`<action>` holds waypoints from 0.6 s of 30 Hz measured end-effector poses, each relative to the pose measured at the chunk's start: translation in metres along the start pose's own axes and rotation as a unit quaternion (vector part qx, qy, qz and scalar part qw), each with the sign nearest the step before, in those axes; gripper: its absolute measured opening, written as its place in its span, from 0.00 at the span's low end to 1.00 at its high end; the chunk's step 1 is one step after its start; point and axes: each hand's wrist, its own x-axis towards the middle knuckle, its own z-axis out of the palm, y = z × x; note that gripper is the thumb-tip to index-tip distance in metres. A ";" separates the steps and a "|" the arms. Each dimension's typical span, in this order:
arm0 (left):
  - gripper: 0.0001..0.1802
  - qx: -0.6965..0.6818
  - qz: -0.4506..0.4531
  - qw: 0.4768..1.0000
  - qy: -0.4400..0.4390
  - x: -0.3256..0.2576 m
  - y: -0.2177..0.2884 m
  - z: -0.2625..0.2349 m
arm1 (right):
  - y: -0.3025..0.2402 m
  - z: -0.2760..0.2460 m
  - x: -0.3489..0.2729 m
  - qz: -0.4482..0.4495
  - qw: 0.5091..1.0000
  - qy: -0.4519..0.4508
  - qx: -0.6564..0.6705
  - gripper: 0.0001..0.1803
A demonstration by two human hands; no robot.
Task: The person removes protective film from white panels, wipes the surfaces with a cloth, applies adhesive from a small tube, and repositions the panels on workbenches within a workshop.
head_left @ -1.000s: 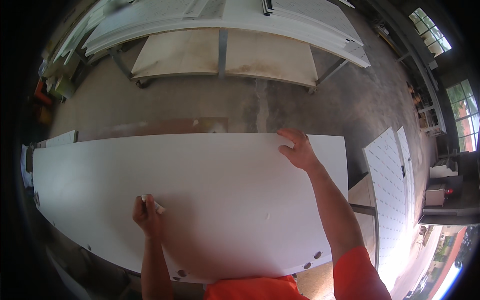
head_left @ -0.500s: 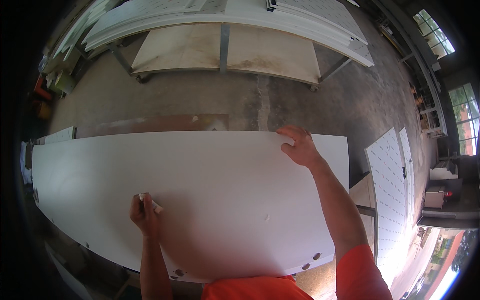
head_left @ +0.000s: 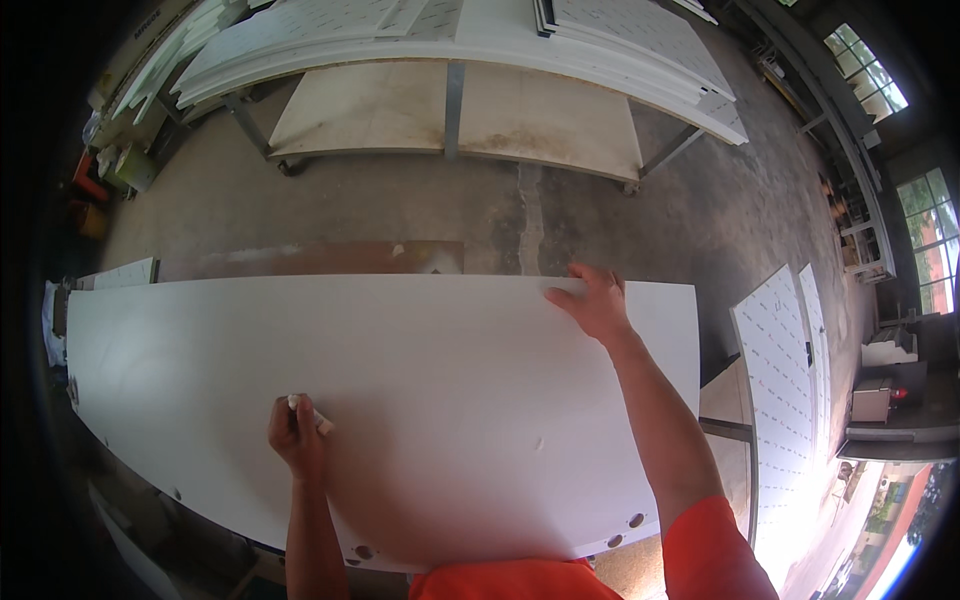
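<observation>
A long white panel [head_left: 450, 340] lies flat in front of me, with several dark round holes along its near edge. Over its left half, my left hand [head_left: 297, 435] is closed around a small white wad [head_left: 322, 424], perhaps crumpled cloth or paper; white shows on both sides of the fist. At the panel's far edge, toward the right, is my right hand [head_left: 600, 303]. Its thumb points left across the face, apart from the fingers, which reach just past the edge; their tips are partly hidden. A small pale mark [head_left: 539, 444] shows on the panel between the hands.
Across the floor stands a wheeled table [head_left: 455, 105] stacked with white panels and carrying a lower board. More printed-film panels [head_left: 780, 370] stand close on my right. A brown board [head_left: 340, 257] lies beyond the panel's far edge. Buckets and boxes [head_left: 133, 168] sit at far left.
My right hand has shifted slightly left along the far edge, its fingers drawn in. My left hand, still holding the white wad, is slightly farther right. The whole view has shifted a little downward.
</observation>
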 end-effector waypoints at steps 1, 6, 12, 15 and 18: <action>0.12 -0.010 -0.013 1.000 0.000 0.000 0.000 0.001 | 0.001 0.003 0.000 0.008 1.000 0.026 -0.005 0.34; 0.12 -0.077 -0.079 0.994 -0.005 -0.002 -0.007 -0.003 | 0.005 0.008 0.009 0.013 1.000 0.025 0.003 0.28; 0.12 -0.018 -0.029 0.999 -0.005 0.000 -0.003 -0.002 | 0.036 0.018 0.009 0.034 0.975 0.162 0.148 0.11; 0.12 0.003 -0.001 1.000 -0.001 0.001 0.001 0.001 | 0.043 0.023 0.006 0.015 0.967 0.210 0.140 0.11; 0.12 -0.031 -0.038 0.999 0.005 0.000 -0.002 0.001 | 0.034 0.026 0.001 -0.039 0.972 0.219 0.081 0.12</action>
